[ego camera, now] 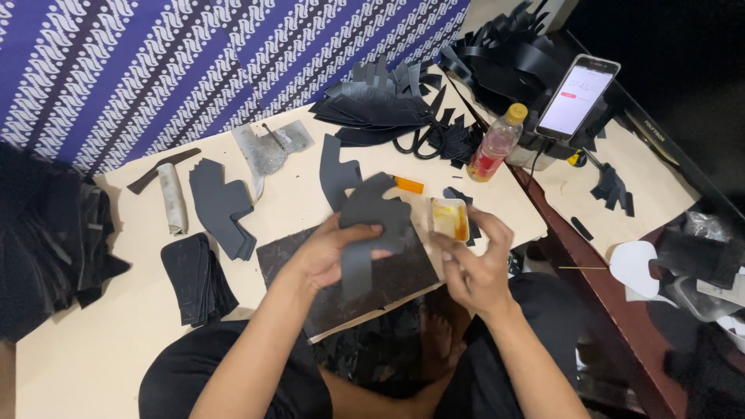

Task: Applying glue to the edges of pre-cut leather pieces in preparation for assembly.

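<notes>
My left hand [330,252] grips a dark grey cut piece of shoe material [371,225] and holds it above a dark work slab [388,283]. My right hand [475,260] hovers just right of that piece, beside a small white tub of orange glue [450,219]; its fingers are curled, and I cannot tell whether they hold anything. Another grey cut piece [339,177] lies flat on the board behind.
Stacks of grey and black cut pieces [220,203] [195,278] lie to the left, more piles [376,101] and scissors [423,143] at the back. A bottle [495,146], a propped phone [578,97], an orange stick [409,185] and a rolled cloth [172,198] are around.
</notes>
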